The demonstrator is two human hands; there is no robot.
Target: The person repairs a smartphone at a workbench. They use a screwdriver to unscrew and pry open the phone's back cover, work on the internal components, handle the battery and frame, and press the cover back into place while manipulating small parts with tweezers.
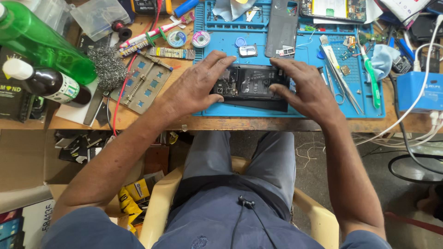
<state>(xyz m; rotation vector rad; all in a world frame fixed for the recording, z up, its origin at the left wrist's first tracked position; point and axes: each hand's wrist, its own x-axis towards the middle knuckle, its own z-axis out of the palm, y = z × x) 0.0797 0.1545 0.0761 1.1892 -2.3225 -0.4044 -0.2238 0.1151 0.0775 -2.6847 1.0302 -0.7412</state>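
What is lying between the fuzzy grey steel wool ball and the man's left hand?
In the head view, a flat grey metal stencil plate with blue square cut-outs lies between the grey steel wool ball and the left hand.

Opened phone (pixel 251 83) on mat (pixel 300 108), seemingly between both hands.

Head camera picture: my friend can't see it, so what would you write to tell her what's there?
Seen from above, a seated person's left hand and right hand press on an opened black phone lying on a blue work mat. Tweezers, a green-handled tool, a green bottle and steel wool crowd the wooden bench.
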